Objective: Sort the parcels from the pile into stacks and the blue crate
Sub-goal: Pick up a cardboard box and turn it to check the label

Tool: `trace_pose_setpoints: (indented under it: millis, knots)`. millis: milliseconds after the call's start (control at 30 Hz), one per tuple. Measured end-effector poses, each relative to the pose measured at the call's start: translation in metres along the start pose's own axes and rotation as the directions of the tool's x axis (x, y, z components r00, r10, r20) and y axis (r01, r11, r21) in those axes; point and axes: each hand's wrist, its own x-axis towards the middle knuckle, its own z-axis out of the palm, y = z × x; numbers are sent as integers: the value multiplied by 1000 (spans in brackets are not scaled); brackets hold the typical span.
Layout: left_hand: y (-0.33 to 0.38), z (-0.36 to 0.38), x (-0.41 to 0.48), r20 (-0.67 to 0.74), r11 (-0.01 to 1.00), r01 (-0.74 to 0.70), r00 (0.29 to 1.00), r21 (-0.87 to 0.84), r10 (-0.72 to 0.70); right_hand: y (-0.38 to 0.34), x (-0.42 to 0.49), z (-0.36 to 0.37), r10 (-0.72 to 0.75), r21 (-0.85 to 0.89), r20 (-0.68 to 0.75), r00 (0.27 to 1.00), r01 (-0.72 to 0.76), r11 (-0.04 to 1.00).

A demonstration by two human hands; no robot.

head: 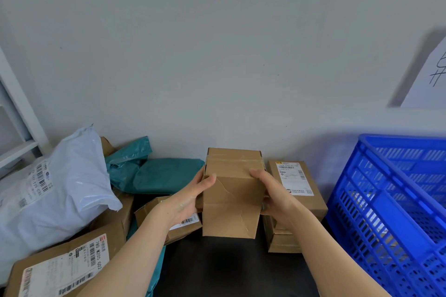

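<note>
Head view: a taped cardboard box [233, 200] stands at about 6 o'clock, gripped from both sides. The left hand [193, 198] curls round its 9 o'clock edge and the right hand [272, 200] round its 3 o'clock edge, thumbs on top. Just beside the right hand, a labelled box [298, 188] tops a small stack on the dark table [229, 270]. The blue crate [376, 202] stands at 4 o'clock. A white mailer [60, 188] and teal mailers [159, 175] lie piled at 8 o'clock.

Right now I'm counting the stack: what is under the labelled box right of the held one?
The labelled box rests on another cardboard box. The right hand covers part of it, so anything lower cannot be seen.
</note>
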Motion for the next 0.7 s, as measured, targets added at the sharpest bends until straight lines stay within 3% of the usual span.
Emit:
trace_pose_setpoints:
  millis: [267, 367, 500, 700]
  knots:
    - [0, -5, 2, -74, 937, 11, 997, 350, 16, 4, 10, -6, 95, 182, -214, 972, -56, 982]
    - [0, -2, 6, -165, 950, 14, 985, 313, 40, 6, 14, -4, 99, 250, -209, 973, -44, 967]
    - [-2, -1, 9, -265, 957, 49, 964, 286, 30, 9, 16, 5, -29, 57, -213, 977, 42, 997]
    - [7, 10, 8, -214, 995, 16, 977, 101, 6, 11, 18, 19, -105, -100, -220, 970, 84, 991]
